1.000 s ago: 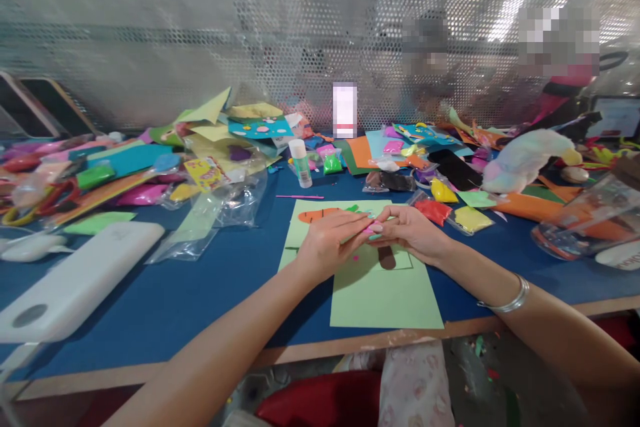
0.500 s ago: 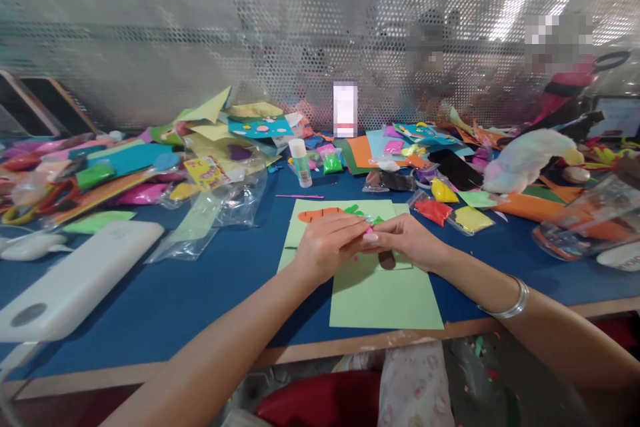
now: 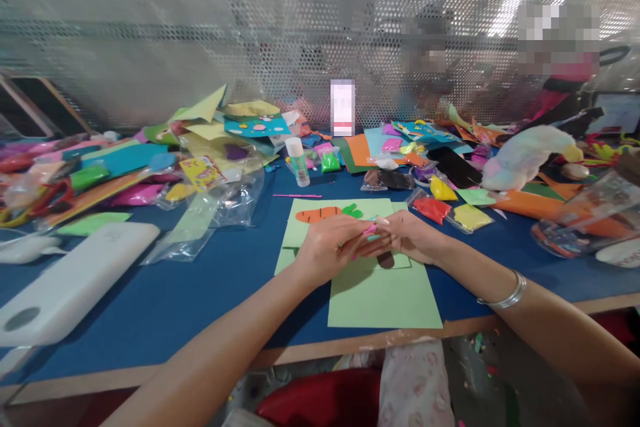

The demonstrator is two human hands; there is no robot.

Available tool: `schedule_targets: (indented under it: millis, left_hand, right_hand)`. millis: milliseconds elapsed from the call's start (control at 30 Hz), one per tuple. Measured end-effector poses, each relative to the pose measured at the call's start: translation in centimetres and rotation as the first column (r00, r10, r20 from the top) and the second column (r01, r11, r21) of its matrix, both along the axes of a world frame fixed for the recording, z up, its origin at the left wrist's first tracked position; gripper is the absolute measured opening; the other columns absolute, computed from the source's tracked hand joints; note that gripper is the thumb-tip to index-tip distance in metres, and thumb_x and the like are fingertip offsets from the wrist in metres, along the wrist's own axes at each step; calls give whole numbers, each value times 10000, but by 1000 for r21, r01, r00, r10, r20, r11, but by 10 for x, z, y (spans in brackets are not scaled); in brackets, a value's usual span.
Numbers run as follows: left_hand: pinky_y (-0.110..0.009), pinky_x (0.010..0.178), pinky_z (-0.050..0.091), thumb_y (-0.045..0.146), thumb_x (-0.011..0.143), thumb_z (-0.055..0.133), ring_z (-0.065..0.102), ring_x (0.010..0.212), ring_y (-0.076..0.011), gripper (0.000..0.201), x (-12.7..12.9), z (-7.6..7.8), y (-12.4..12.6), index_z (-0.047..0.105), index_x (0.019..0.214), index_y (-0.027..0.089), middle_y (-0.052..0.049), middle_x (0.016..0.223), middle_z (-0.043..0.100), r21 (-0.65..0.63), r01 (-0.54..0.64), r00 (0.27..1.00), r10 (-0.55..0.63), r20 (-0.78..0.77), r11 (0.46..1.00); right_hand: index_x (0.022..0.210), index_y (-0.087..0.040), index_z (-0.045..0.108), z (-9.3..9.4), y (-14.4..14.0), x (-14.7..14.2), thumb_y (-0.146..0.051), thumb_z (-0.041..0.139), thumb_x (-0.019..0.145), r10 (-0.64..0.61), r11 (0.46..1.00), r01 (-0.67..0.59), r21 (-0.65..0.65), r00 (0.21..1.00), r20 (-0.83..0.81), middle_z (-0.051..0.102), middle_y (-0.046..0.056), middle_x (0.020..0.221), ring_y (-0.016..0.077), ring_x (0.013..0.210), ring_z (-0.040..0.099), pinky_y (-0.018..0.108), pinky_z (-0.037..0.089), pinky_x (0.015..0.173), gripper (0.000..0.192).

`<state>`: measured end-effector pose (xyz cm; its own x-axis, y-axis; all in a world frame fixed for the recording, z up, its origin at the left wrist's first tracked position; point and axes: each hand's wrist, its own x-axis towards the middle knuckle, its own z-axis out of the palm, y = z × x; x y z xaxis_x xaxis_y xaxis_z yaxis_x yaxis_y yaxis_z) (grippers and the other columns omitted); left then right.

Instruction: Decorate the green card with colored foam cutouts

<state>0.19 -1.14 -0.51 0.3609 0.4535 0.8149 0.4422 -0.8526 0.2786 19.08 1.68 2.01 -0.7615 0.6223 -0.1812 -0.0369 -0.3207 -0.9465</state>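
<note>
1. The left hand and right hand are meeting fingertip to fingertip, both pinching a small pink clay piece.
2. They are hovering over a light green paper sheet bearing an orange clay carrot.

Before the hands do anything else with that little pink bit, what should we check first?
1. Small pink piece of clay pinched between both hands: ok, the left hand and right hand meet on it.
2. Light green paper sheet lying flat under the hands: ok.
3. Orange clay carrot with green leaves on the sheet, apart from the hands: ok.
4. Brown clay oval on the sheet, partly under the right hand: cannot tell if it is touched.
5. White glue stick upright behind the sheet: ok.
6. Sheet's near edge close to the table edge: ok, not overhanging.
</note>
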Motion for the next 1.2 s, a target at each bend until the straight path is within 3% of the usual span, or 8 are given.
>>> schedule_targets:
  millis: [200, 333, 433, 600, 733, 967, 1067, 1200]
  left_hand:
    - [-271, 721, 553, 126, 836, 552, 659, 770, -141, 120, -1, 2, 0, 653, 902, 130, -60, 798, 706, 86, -3, 998, 8, -54, 996]
    - [-292, 745, 559, 210, 824, 594, 670, 831, -162, 217, 0, 5, -1, 639, 1023, 139, -74, 906, 714, 10, 20, 997, -19, -80, 1000]
    - [-261, 675, 550, 167, 862, 531, 666, 762, -137, 222, 0, 3, 1, 631, 1059, 145, -59, 859, 717, -28, 16, 998, -18, -68, 999]
    - [-214, 634, 525, 149, 854, 545, 655, 697, -110, 137, -1, -1, 4, 667, 917, 149, -36, 783, 716, -17, -67, 998, 67, 5, 998]
    - [-207, 587, 501, 149, 829, 579, 633, 618, -101, 103, -2, 1, 4, 675, 863, 144, -21, 722, 707, 48, -149, 989, 149, 14, 988]
    - [-252, 759, 531, 267, 814, 630, 674, 817, -144, 193, -9, 11, 3, 690, 953, 147, -69, 906, 724, 19, -269, 959, 266, 93, 963]
    - [-268, 755, 538, 313, 805, 638, 670, 835, -158, 275, -9, 9, 4, 672, 1017, 141, -83, 931, 718, -2, -229, 973, 228, 45, 974]
    - [-273, 721, 539, 261, 828, 608, 665, 802, -152, 235, -5, 3, 5, 664, 1017, 133, -75, 884, 720, 14, -104, 995, 104, -9, 994]
  right_hand:
    - [895, -111, 740, -3, 3, 2, -351, 713, 733, -69, 998, 68, 13, 990, 119, 729, 121, 795, 184, 752, 706, 281, 562, 697, 292]
    - [759, -104, 733, -4, 5, 2, -312, 774, 655, -167, 985, 160, 68, 979, 116, 722, 86, 705, 161, 641, 695, 265, 567, 628, 236]
    - [801, -106, 733, -3, 5, 2, -309, 770, 663, -168, 984, 159, 78, 979, 113, 726, 96, 713, 172, 664, 704, 267, 568, 651, 248]
    - [891, -108, 730, -2, 4, 3, -383, 675, 768, -154, 987, 152, 50, 987, 54, 733, 123, 823, 192, 801, 709, 322, 546, 813, 307]
    - [875, -113, 733, -2, 4, 3, -359, 705, 739, -181, 979, 171, 111, 980, 89, 733, 120, 850, 187, 778, 710, 293, 563, 763, 282]
    - [770, -92, 737, -2, 7, 0, -344, 754, 679, -427, 898, 416, 146, 902, 58, 727, 116, 735, 169, 653, 703, 252, 579, 668, 268]
    - [779, -98, 741, -5, 6, -2, -341, 766, 662, -442, 892, 434, 131, 896, 45, 728, 105, 746, 172, 664, 700, 281, 578, 700, 271]
    - [839, -124, 753, -4, -2, -5, -344, 746, 688, -352, 931, 346, 114, 935, 42, 729, 90, 763, 165, 705, 697, 298, 557, 750, 267]
